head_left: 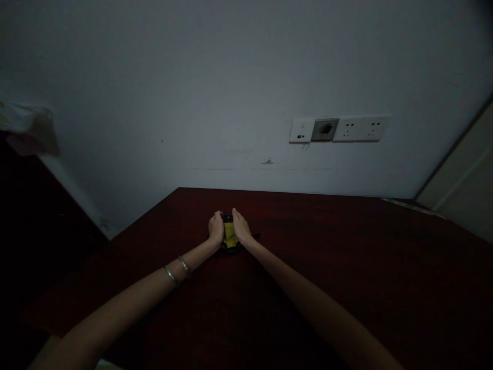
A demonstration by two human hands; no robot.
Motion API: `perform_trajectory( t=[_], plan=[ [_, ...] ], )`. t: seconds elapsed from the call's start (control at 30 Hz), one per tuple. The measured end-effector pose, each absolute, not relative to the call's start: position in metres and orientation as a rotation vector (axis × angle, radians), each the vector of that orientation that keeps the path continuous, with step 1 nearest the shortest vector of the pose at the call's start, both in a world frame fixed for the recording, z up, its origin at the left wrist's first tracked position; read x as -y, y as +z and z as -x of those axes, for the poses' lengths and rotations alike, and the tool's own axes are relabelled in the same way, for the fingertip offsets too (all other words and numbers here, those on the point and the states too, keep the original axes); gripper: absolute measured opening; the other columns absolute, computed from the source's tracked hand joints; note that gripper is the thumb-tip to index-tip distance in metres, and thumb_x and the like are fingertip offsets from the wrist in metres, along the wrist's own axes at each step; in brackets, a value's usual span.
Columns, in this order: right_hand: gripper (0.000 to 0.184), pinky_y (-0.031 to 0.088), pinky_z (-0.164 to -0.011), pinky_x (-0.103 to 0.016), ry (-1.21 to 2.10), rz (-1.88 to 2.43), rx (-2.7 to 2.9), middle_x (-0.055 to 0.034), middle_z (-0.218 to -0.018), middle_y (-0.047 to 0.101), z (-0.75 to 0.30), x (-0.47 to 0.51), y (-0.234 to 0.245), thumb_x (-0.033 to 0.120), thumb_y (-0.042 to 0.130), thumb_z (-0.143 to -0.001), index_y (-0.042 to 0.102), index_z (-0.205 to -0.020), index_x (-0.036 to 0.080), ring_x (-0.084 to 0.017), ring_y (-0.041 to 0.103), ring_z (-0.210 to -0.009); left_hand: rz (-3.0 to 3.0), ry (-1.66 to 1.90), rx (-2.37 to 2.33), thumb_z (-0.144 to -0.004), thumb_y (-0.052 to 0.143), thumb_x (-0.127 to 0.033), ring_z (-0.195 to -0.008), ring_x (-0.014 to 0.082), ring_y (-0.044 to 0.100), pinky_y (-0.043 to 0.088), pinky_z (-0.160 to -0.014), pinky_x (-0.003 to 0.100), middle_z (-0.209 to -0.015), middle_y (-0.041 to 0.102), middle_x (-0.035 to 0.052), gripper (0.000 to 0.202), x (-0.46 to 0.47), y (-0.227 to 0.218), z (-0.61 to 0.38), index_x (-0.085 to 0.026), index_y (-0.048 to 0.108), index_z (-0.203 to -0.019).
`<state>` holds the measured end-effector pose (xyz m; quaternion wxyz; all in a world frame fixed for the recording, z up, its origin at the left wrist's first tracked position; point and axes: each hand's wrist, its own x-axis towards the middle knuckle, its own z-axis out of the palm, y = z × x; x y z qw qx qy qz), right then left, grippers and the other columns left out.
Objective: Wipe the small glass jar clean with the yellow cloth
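Observation:
Both my hands meet at the far middle of a dark red-brown table (346,267). My left hand (216,229) and my right hand (241,226) are closed side by side on a small yellow and black object (230,237), perhaps folded cloth, that lies on the tabletop. A small dark part of it shows between my fingertips. Two bracelets (177,270) sit on my left wrist. The light is dim and the object's shape is hard to make out.
A white wall (192,92) stands right behind the table, with a row of sockets and switches (339,129) at the right. A pale bundle (26,128) sits at the far left. A light door or panel (462,185) is at the right edge.

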<state>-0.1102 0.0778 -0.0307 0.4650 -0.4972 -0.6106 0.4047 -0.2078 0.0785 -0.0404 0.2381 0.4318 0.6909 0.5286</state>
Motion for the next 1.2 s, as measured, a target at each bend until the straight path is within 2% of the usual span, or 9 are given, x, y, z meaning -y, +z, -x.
perform_trajectory(
  t=[0.13, 0.4, 0.8, 1.2],
  plan=[
    [0.03, 0.052, -0.085, -0.042, 1.0, 1.253, 1.468, -0.0088, -0.121, 0.058, 0.1, -0.077, -0.03, 0.033, 0.055, -0.092, 0.057, -0.118, 0.018, -0.021, 0.06, -0.101, -1.24, 1.456, -1.824, -0.088, 0.026, -0.037, -0.107, 0.025, 0.063, 0.046, -0.092, 0.032, -0.113, 0.069, 0.0138, 0.048, -0.074, -0.031, 0.192, -0.013, 0.066, -0.1],
    [0.031, 0.052, -0.085, -0.043, 0.947, 1.332, 1.352, -0.0085, -0.121, 0.058, 0.012, -0.065, -0.029, 0.034, 0.055, -0.092, 0.057, -0.118, 0.018, -0.022, 0.06, -0.102, -1.392, 1.405, -1.632, -0.091, 0.032, -0.034, -0.111, 0.0254, 0.06, 0.042, -0.099, 0.035, -0.106, 0.071, 0.0119, 0.041, -0.057, -0.014, 0.106, -0.013, 0.067, -0.093],
    [0.03, 0.049, -0.09, -0.045, 0.778, 1.446, 1.256, -0.0088, -0.123, 0.058, -0.185, -0.006, -0.031, 0.035, 0.053, -0.093, 0.058, -0.117, 0.018, -0.022, 0.059, -0.106, -1.437, 1.323, -1.37, -0.093, 0.033, -0.028, -0.122, 0.0221, 0.055, 0.038, -0.106, 0.033, -0.128, 0.061, 0.0135, 0.041, -0.024, -0.04, -0.085, -0.011, 0.061, -0.117],
    [0.032, 0.05, -0.089, -0.045, 0.75, 1.465, 1.239, -0.0094, -0.124, 0.057, -0.224, -0.003, -0.056, 0.034, 0.055, -0.092, 0.056, -0.12, 0.018, -0.023, 0.059, -0.106, -1.476, 1.266, -1.36, -0.092, 0.034, -0.028, -0.124, 0.0224, 0.052, 0.035, -0.108, 0.034, -0.129, 0.06, 0.0139, 0.04, -0.026, -0.064, -0.123, -0.011, 0.062, -0.114]
  ],
)
